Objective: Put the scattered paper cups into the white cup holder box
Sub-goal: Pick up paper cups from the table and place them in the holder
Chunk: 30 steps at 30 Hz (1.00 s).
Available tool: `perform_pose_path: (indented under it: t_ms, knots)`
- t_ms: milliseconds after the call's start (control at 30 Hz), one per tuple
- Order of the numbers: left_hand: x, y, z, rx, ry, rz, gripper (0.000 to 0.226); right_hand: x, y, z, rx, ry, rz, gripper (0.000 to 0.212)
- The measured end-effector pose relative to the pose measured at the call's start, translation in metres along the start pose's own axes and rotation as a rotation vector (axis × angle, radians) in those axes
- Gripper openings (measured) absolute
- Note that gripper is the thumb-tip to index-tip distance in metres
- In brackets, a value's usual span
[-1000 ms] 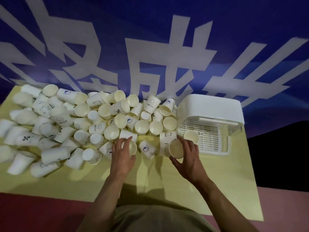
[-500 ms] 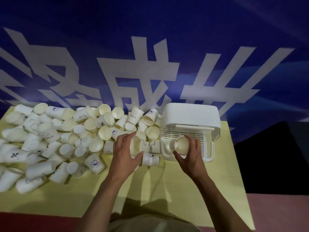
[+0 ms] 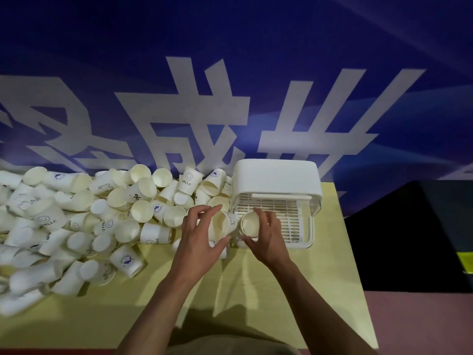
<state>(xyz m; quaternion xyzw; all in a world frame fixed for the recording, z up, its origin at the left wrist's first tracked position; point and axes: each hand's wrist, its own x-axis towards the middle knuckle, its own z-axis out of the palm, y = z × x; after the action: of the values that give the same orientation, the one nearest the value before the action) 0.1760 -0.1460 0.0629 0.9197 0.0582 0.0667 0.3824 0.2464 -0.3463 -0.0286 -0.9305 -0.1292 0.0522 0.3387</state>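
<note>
Right hand [image 3: 266, 237] with fingers curled round a cream-lined white paper cup [image 3: 250, 223], mouth toward the viewer, at the open near-left front of the white plastic cup holder box [image 3: 276, 180] with its slatted tray. Left hand [image 3: 199, 242] pinching a second white paper cup [image 3: 219, 225] between thumb and fingers, just left of the box. Pile of scattered white paper cups [image 3: 84, 216] covering the left of the pale yellow bench [image 3: 294, 290], before a blue banner with white characters [image 3: 210, 111].

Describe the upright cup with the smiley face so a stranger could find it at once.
Start at the white cup holder box on the yellow table. Look just left of its top, at the back edge of the cup pile by the blue banner. The HELLO cup stands upright there, its smiley and lettering facing the camera, while most neighbours lie tipped.
</note>
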Motion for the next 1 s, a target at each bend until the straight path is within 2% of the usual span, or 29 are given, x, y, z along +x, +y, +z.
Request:
perform_pose_path:
  t_ms: [133,300,433,567,700,1000]
  knots:
    - [0.007,0.003,0.006,-0.003,-0.016,-0.006,0.068,0.008,0.009,0.011,-0.083,-0.031,0.001,0.087]
    - [0.014,0.006,0.025,-0.017,-0.069,0.024,0.070,0.005,0.022,0.017,-0.057,-0.086,0.030,0.092]
    - [0.020,0.010,0.041,-0.025,-0.099,0.061,0.069,-0.004,0.024,0.008,0.004,-0.072,0.064,0.111]
    - [0.025,0.012,0.056,-0.002,-0.146,0.109,0.069,-0.023,0.030,-0.007,0.027,-0.036,0.109,0.103]
    - [0.030,0.010,0.072,0.063,-0.217,0.116,0.069,-0.046,0.035,-0.019,0.057,0.009,0.079,0.105]
    - [0.041,-0.010,0.112,0.198,-0.289,0.024,0.073,-0.063,0.037,-0.037,0.117,0.039,0.114,0.102]
